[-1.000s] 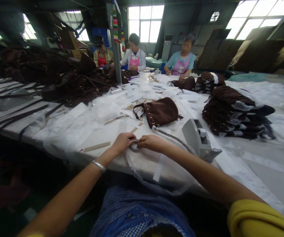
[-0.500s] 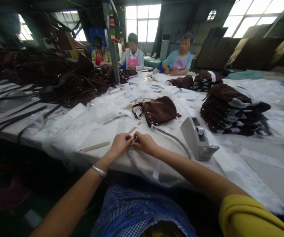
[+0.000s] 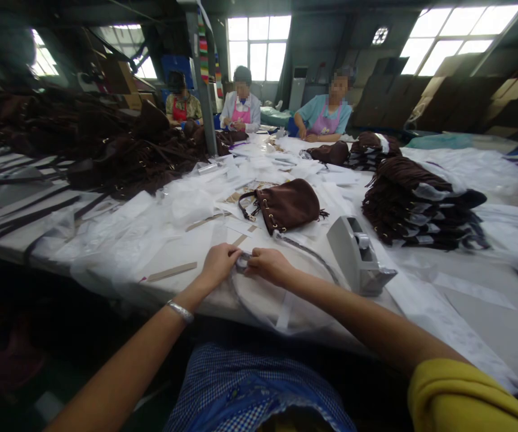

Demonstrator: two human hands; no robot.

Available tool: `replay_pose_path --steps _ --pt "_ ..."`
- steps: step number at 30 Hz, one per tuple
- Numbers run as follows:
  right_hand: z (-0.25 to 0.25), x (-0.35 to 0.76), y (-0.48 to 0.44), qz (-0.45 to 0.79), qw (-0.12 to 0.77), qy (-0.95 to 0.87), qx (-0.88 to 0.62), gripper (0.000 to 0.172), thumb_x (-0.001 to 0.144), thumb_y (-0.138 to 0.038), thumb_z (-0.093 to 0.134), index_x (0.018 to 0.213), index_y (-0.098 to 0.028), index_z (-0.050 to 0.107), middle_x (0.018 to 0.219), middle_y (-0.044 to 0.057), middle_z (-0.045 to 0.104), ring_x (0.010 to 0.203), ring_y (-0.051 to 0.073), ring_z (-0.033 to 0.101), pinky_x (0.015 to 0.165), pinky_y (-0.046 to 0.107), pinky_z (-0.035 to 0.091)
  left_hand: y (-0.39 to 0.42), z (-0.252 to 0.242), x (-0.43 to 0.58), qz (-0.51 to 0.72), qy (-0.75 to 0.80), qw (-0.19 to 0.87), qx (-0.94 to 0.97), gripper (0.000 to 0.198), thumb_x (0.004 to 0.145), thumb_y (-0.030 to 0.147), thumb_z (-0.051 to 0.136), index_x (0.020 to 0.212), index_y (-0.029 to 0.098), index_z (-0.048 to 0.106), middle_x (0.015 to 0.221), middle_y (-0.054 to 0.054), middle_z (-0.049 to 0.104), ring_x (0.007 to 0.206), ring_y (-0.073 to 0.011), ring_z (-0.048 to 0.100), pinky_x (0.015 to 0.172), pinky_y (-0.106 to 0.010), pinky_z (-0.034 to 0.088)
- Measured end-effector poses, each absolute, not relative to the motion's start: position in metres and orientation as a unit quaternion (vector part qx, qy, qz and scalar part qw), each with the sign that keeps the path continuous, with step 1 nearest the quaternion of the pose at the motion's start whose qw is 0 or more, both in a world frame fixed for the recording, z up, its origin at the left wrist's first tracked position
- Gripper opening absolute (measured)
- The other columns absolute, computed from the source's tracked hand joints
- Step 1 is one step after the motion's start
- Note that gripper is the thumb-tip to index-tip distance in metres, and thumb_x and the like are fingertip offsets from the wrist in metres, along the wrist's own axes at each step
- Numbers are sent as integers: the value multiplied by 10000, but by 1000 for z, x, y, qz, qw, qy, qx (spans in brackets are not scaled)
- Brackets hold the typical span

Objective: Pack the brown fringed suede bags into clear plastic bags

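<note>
Wrapped strap (image 3: 243,260), sheathed in clear film, sits pinched between two bare hands near the table's (image 3: 475,327) front edge. The left hand (image 3: 218,262), a silver-coloured bracelet (image 3: 180,311) on its wrist, grips one side between thumb and fingers; the right hand (image 3: 270,264) closes on the other, the two sets of fingertips nearly together. Left of them, a brown strip of card (image 3: 171,272) lies flat near the front edge, while a grey tape dispenser (image 3: 360,258) stands to their right. Just beyond, a brown drawstring bag (image 3: 290,205) lies on its side, a film-covered length (image 3: 310,250) running from it toward the dispenser; the right forearm hides whether it joins the held piece. Fringed brown bags are stacked in a pile (image 3: 414,207) on the table's right, opposite a tangled brown heap (image 3: 137,150) on its left. Past a metal post (image 3: 206,111), three co-workers (image 3: 241,111) in aprons line the far edge.
</note>
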State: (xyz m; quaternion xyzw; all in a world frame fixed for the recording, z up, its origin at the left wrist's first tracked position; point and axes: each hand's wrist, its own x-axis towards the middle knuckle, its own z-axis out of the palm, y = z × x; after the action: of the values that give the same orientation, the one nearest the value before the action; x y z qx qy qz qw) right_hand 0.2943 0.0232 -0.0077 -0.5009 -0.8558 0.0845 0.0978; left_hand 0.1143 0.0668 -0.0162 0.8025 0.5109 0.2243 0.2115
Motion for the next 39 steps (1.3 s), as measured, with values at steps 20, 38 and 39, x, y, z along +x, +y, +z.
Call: replay_pose_path --steps 20,38,39 --pt "-5 308 41 1 35 -904 -427 154 937 -250 582 961 -160 705 1023 92 669 887 202 600 709 266 430 83 -16 111 236 481 238 810 227 811 342 654 925 179 764 949 -74 764 890 -221 699 821 -283 505" --pt "7 315 54 56 31 -936 -346 266 901 -159 613 1143 -249 679 1279 28 621 1087 185 573 788 238 432 101 -19 113 219 438 277 827 310 731 167 656 1032 194 727 937 -25 770 872 -183 707 793 -251 526" --pt "8 315 54 51 16 -934 -352 220 909 -168 603 1094 -243 696 1210 29 652 1052 184 582 764 236 424 101 -18 114 219 435 277 829 305 732 179 669 1031 194 728 933 -24 771 865 -182 708 784 -248 527"
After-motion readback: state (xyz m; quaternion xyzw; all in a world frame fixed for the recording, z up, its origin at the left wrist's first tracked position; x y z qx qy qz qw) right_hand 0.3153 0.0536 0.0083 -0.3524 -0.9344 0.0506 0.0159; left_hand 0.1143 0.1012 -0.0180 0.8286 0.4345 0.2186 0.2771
